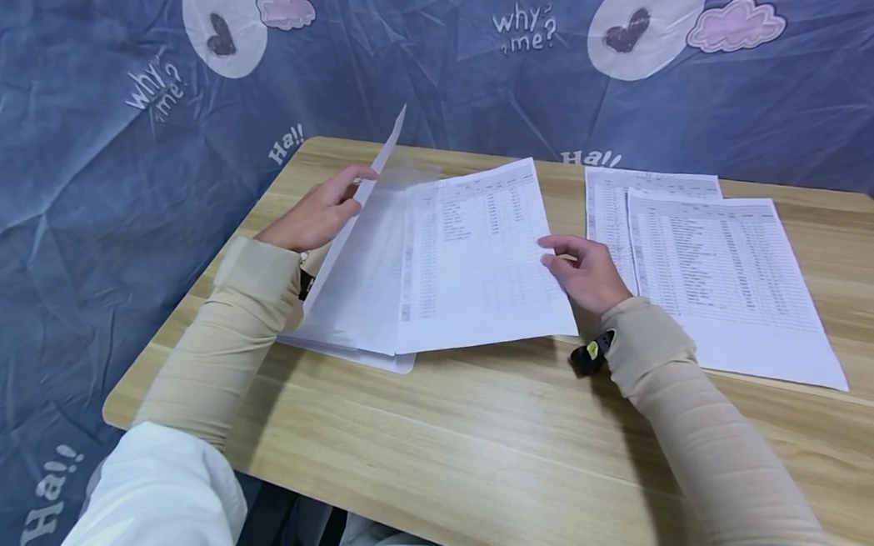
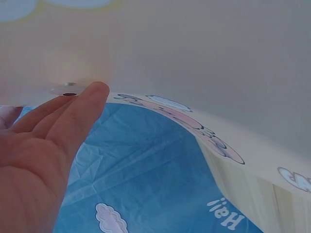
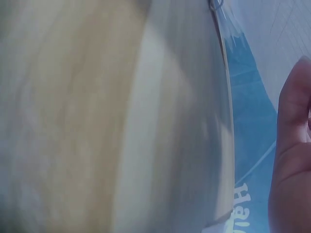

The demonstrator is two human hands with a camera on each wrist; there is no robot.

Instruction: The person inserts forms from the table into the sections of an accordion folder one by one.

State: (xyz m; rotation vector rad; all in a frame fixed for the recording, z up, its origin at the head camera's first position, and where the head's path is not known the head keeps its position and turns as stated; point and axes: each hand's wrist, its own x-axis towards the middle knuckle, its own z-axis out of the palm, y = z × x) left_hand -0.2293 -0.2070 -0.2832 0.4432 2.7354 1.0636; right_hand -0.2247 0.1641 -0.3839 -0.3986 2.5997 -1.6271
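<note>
My left hand (image 1: 321, 207) is at the raised cover of a pale plastic folder (image 1: 354, 209). In the left wrist view its fingers (image 2: 80, 114) lie fairly straight against the cover's outside, beside a snap button (image 2: 70, 87); cartoon print runs along that cover. My right hand (image 1: 587, 270) pinches the right edge of a printed sheet (image 1: 475, 267) between thumb and forefinger. This sheet slants up at its right side, and its left part overlaps the opened folder. Only part of the right hand (image 3: 294, 155) enters the right wrist view, at its right border.
Two more printed sheets lie overlapping on the right of the wooden table (image 1: 472, 442): a front sheet (image 1: 737, 283) and a rear sheet (image 1: 609, 217). Behind the table hangs a blue patterned cloth (image 1: 420, 55). A dark wrist device (image 1: 590, 355) sits by the right cuff.
</note>
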